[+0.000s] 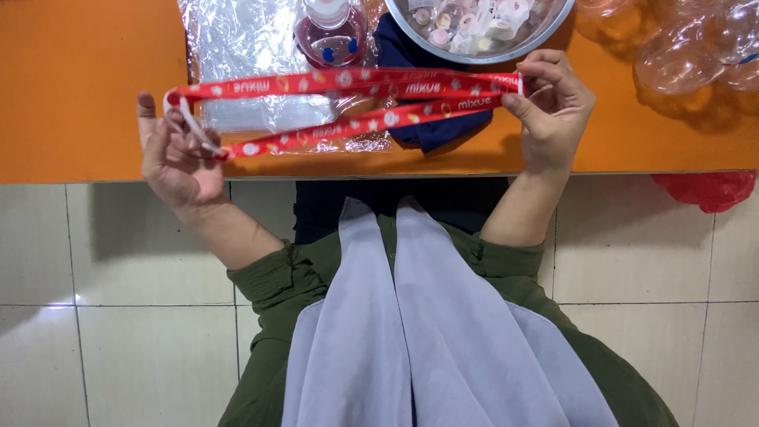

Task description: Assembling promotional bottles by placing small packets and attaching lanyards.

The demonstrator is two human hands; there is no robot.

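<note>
Stretching across the frame, the red printed ribbon [348,99] runs side to side between the two hands, its long axis nearly level and parallel to the near edge of the orange table [79,95]. It's doubled: two bands, the upper one almost flat, the lower one sloping down toward the left hand [178,154].

Over on that side, the left hand is palm up, fingers loosely curled, and the ribbon's end sits right at its fingertips with a small white clip or loop [190,122] there. Whether thumb and finger truly pinch it, I cannot tell.

The right hand [553,107] is clearer: thumb and forefinger are closed on the ribbon's fold, pinching both bands together at the far end. So the ribbon lies inward from each set of fingers, taut between them, held just above the table.

Beyond the fingers sit a clear plastic sheet [245,47], a dark blue cloth [431,130], a metal bowl [506,54] of small parts, and a bottle of red liquid [330,35].
</note>
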